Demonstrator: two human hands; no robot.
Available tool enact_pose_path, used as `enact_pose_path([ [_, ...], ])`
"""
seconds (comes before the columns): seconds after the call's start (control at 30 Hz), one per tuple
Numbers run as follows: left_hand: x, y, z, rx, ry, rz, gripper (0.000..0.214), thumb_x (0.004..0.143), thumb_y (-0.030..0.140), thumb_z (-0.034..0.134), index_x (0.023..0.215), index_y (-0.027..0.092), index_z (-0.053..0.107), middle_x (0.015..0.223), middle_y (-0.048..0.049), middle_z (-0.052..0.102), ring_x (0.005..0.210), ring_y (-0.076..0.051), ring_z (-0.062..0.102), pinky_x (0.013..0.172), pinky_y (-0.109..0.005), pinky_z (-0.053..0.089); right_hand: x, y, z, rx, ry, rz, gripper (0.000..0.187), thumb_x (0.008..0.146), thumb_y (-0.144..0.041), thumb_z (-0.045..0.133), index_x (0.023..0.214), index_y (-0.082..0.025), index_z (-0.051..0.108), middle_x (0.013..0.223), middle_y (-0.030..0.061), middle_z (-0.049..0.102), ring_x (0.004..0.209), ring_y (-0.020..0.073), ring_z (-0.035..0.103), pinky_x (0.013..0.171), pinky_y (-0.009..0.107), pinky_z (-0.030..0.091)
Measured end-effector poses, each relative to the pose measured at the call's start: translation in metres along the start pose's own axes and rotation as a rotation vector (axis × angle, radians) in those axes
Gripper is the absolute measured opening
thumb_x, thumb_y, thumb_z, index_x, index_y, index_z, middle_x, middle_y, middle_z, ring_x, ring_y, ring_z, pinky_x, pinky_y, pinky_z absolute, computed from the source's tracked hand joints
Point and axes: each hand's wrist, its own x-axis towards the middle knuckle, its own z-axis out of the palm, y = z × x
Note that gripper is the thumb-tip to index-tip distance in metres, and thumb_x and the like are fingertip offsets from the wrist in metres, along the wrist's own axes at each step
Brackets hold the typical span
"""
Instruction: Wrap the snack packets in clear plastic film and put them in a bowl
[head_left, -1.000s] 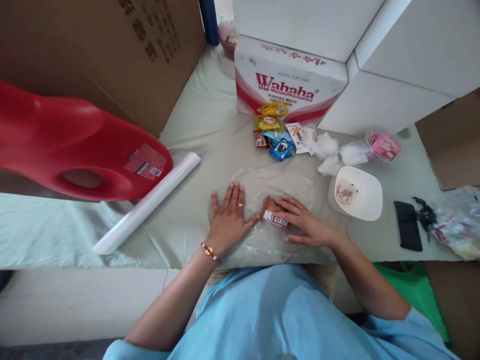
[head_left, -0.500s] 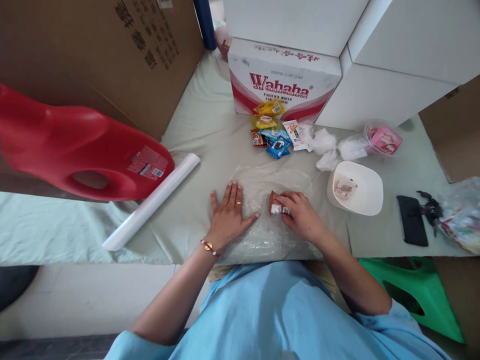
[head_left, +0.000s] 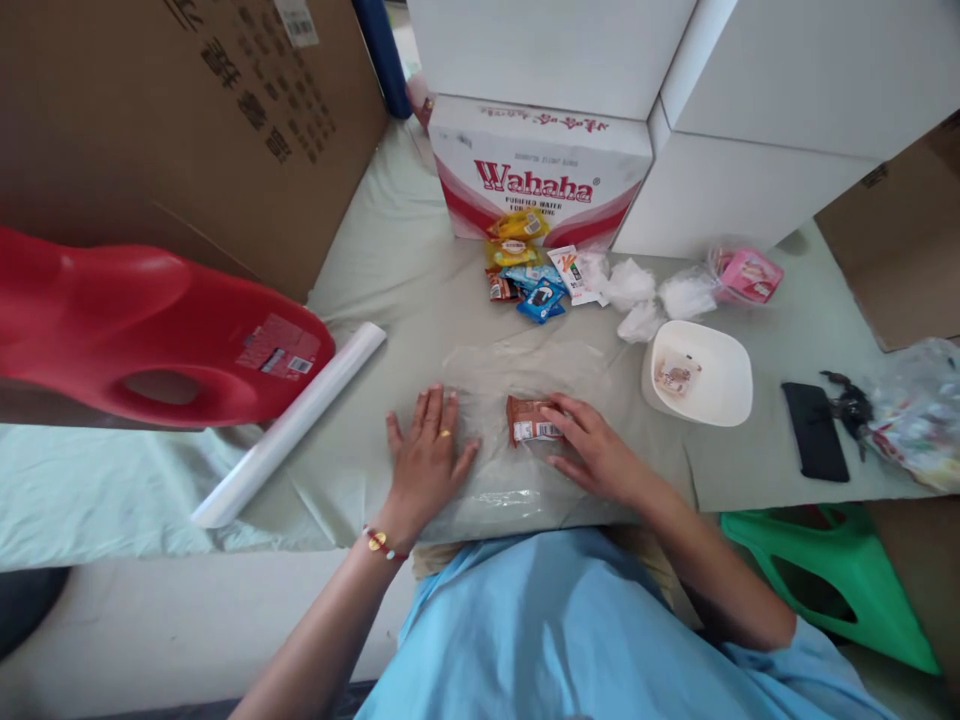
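A clear plastic sheet (head_left: 525,365) lies spread on the pale green cloth in front of me. My left hand (head_left: 424,460) rests flat on its left edge, fingers stretched out and a ring showing. A small brown snack packet (head_left: 529,420) with a white barcode label lies on the sheet. My right hand (head_left: 592,450) lies over the packet's right end, fingers extended and pressing on it.
A white roll (head_left: 289,435) lies to the left beside a red plastic stool (head_left: 150,330). Behind are several snack packets (head_left: 525,265), a Wahaha box (head_left: 536,170) and crumpled tissue (head_left: 637,295). At right sit a white bowl (head_left: 712,385), black phone (head_left: 814,445), keys and a green stool (head_left: 840,585).
My right hand, curled over the packet half a second ago, now lies flatter, and the packet is turned lengthwise. My left hand stays flat on the sheet. The view has shifted slightly.
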Motion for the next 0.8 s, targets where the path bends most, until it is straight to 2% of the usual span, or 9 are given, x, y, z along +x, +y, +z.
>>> enact_pose_path([
  [0.1, -0.024, -0.016, -0.014, -0.109, 0.054, 0.237, 0.067, 0.104, 0.037, 0.055, 0.166, 0.024, 0.035, 0.169, -0.0180, 0.042, 0.161, -0.033, 0.034, 0.133, -0.063, 0.009, -0.047, 0.001, -0.019, 0.091, -0.051, -0.019, 0.066, 0.103, -0.041, 0.066, 0.162, -0.027, 0.042, 0.160, 0.0178, 0.049, 0.147, 0.0300, 0.050, 0.118, 0.052, 0.049],
  [0.23, -0.050, -0.035, -0.025, -0.262, -0.125, 0.450, 0.074, 0.095, 0.057, 0.069, 0.156, 0.021, 0.048, 0.165, -0.0179, 0.049, 0.157, -0.029, 0.043, 0.136, -0.049, 0.012, -0.099, 0.004, -0.014, 0.052, -0.127, 0.014, 0.071, 0.095, -0.051, 0.076, 0.157, -0.025, 0.051, 0.159, 0.0182, 0.052, 0.148, 0.0339, 0.050, 0.121, 0.057, 0.046],
  [0.33, -0.055, -0.047, -0.024, -0.283, -0.206, 0.467, 0.061, 0.094, 0.060, 0.070, 0.141, 0.022, 0.061, 0.165, -0.0162, 0.050, 0.156, -0.029, 0.044, 0.136, -0.048, 0.012, -0.111, 0.008, 0.005, 0.009, -0.030, 0.028, 0.043, 0.101, -0.036, 0.070, 0.142, -0.026, 0.066, 0.153, 0.0164, 0.060, 0.144, 0.0330, 0.054, 0.118, 0.059, 0.048],
  [0.4, -0.050, -0.053, -0.022, -0.324, -0.238, 0.443, 0.040, 0.100, 0.052, 0.065, 0.130, 0.025, 0.067, 0.163, -0.0128, 0.053, 0.154, -0.027, 0.047, 0.135, -0.048, 0.017, -0.105, 0.012, 0.010, 0.030, 0.041, -0.003, 0.025, 0.102, -0.026, 0.065, 0.126, -0.027, 0.075, 0.143, 0.0139, 0.068, 0.136, 0.0306, 0.060, 0.111, 0.056, 0.053],
  [0.5, -0.033, -0.058, -0.025, -0.436, -0.274, 0.380, 0.023, 0.106, 0.038, 0.054, 0.113, 0.027, 0.073, 0.151, -0.0079, 0.066, 0.144, -0.023, 0.058, 0.130, -0.049, 0.030, -0.087, 0.017, -0.004, 0.140, 0.071, -0.062, 0.021, 0.105, -0.022, 0.058, 0.117, -0.027, 0.075, 0.122, 0.0105, 0.077, 0.116, 0.0247, 0.068, 0.099, 0.046, 0.058],
  [0.6, -0.009, -0.056, -0.035, -0.549, -0.309, 0.268, 0.027, 0.107, 0.038, 0.049, 0.102, 0.026, 0.073, 0.130, -0.0060, 0.078, 0.127, -0.023, 0.070, 0.121, -0.046, 0.043, -0.064, 0.020, -0.034, 0.248, 0.019, -0.028, 0.020, 0.108, -0.025, 0.054, 0.115, -0.025, 0.073, 0.104, 0.0080, 0.078, 0.098, 0.0196, 0.071, 0.088, 0.036, 0.058],
  [0.67, 0.008, -0.051, -0.041, -0.580, -0.316, 0.142, 0.031, 0.105, 0.046, 0.049, 0.103, 0.025, 0.072, 0.118, -0.0058, 0.080, 0.112, -0.023, 0.073, 0.106, -0.041, 0.053, -0.047, 0.024, -0.052, 0.238, -0.001, 0.056, 0.021, 0.109, -0.030, 0.053, 0.110, -0.023, 0.073, 0.095, 0.0067, 0.077, 0.090, 0.0187, 0.071, 0.082, 0.032, 0.056],
  [0.73, 0.023, -0.045, -0.044, -0.549, -0.312, 0.020, 0.038, 0.104, 0.052, 0.047, 0.096, 0.024, 0.071, 0.098, -0.0045, 0.079, 0.092, -0.023, 0.073, 0.088, -0.037, 0.056, -0.027, 0.029, -0.062, 0.168, 0.005, 0.153, 0.025, 0.108, -0.035, 0.053, 0.107, -0.022, 0.075, 0.093, 0.0067, 0.077, 0.088, 0.0197, 0.071, 0.080, 0.031, 0.054],
  [0.8, 0.036, -0.040, -0.041, -0.472, -0.267, -0.060, 0.042, 0.102, 0.054, 0.046, 0.082, 0.023, 0.065, 0.081, -0.0033, 0.071, 0.079, -0.022, 0.066, 0.079, -0.036, 0.053, -0.006, 0.035, -0.065, 0.062, -0.007, 0.258, 0.029, 0.107, -0.035, 0.051, 0.107, -0.021, 0.076, 0.097, 0.0080, 0.078, 0.091, 0.0213, 0.071, 0.082, 0.031, 0.053],
])
